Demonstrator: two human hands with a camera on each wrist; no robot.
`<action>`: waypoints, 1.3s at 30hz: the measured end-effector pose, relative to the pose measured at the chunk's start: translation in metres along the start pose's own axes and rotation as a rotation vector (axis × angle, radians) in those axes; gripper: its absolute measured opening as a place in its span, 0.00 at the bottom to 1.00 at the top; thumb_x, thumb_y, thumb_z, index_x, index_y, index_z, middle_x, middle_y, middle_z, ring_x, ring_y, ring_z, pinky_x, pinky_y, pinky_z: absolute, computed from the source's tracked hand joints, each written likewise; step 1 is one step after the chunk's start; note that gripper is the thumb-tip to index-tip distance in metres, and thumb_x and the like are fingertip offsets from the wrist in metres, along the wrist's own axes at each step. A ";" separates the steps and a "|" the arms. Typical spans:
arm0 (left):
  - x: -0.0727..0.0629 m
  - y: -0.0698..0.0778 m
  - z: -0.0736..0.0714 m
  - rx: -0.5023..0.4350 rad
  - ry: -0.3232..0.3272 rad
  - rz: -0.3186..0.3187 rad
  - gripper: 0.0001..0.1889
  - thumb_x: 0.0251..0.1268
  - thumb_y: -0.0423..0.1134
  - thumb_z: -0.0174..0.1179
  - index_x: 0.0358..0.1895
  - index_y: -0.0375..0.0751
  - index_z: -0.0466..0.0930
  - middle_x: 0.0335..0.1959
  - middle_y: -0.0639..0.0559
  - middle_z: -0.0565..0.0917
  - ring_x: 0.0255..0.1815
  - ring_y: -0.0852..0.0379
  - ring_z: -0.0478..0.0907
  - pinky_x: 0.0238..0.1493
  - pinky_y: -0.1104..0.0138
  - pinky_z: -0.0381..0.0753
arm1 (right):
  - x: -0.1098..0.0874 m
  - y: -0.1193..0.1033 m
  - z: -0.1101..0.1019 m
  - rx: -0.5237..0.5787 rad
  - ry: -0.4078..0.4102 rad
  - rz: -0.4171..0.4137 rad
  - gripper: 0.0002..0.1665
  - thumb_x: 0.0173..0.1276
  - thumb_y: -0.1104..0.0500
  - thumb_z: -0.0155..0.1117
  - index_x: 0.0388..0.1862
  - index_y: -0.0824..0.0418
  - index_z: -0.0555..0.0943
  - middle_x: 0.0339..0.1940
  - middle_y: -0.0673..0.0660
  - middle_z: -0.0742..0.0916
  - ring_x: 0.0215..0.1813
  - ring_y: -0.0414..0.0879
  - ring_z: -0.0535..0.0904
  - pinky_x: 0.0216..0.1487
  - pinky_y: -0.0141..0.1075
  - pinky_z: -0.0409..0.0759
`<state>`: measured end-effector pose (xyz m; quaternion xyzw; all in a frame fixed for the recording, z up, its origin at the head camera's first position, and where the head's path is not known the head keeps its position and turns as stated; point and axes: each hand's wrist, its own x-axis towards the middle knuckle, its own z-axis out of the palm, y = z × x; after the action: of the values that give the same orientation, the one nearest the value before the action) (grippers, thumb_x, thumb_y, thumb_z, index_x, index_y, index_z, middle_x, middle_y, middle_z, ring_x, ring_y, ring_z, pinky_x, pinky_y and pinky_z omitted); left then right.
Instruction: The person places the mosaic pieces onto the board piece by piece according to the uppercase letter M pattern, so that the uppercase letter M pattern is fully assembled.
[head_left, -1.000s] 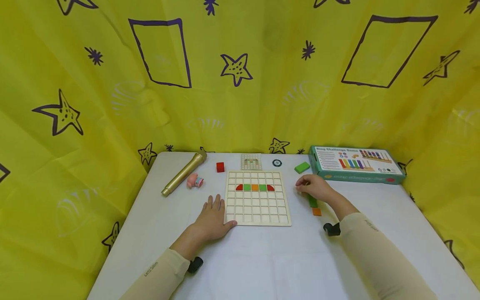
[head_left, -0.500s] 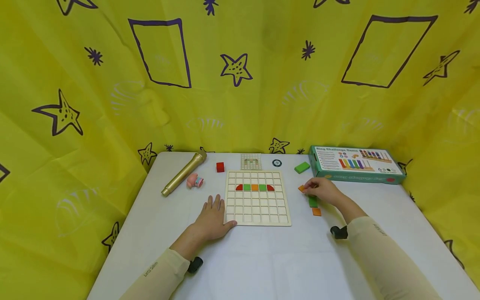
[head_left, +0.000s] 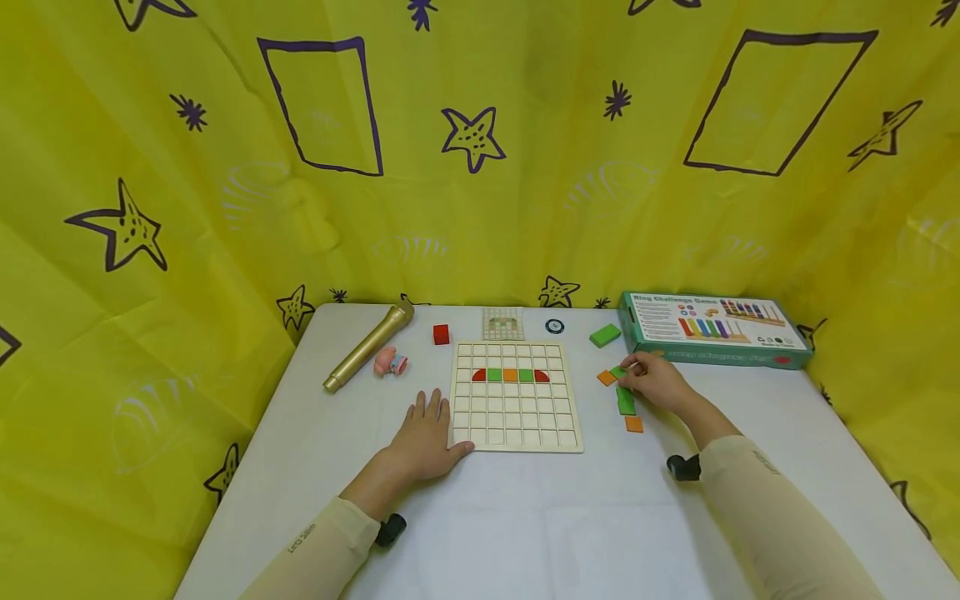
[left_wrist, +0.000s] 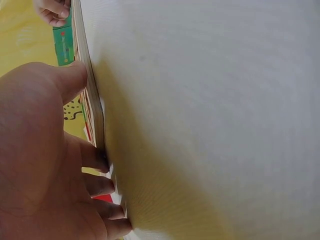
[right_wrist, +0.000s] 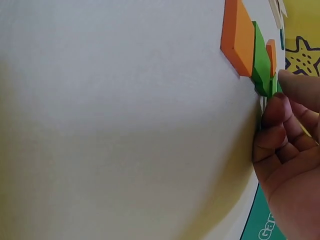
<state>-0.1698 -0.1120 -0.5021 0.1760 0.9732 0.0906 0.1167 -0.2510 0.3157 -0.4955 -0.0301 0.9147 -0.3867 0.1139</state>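
On the left, a yellow curtain [head_left: 465, 233] printed with dark stars hangs behind the white-covered desk [head_left: 517, 533]. A gold microphone [head_left: 366, 351] lies slantwise, a pink figurine [head_left: 386, 361] near it. The left sleeve [head_left: 321, 546] bears small print, seemingly "Let's Slim". The left hand [head_left: 422, 437] lies spread, touching the pale grid board [head_left: 517, 412]; the left wrist view shows the board's thick edge and the palm. Across the board runs a tile row [head_left: 510, 375]: red, green, orange, green, red. Right of the board, an orange tile [head_left: 606, 377] adjoins a green tile [head_left: 618, 372], which the right hand [head_left: 654, 382] pinches; the right wrist view shows thumb and forefinger there. Farther right, a green box [head_left: 716, 331] reads "Ring Challenge Game"; the right wrist view catches only "Ga".
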 end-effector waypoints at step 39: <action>0.000 0.000 0.001 0.012 -0.013 -0.008 0.50 0.71 0.68 0.49 0.77 0.24 0.53 0.79 0.30 0.51 0.79 0.30 0.43 0.76 0.44 0.50 | 0.007 -0.015 0.006 -0.031 0.083 0.036 0.12 0.71 0.62 0.66 0.47 0.69 0.79 0.41 0.62 0.83 0.42 0.53 0.77 0.41 0.36 0.79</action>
<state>-0.1692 -0.1116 -0.5024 0.1735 0.9737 0.0834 0.1222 -0.2572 0.3004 -0.4899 0.0008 0.9248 -0.3714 0.0825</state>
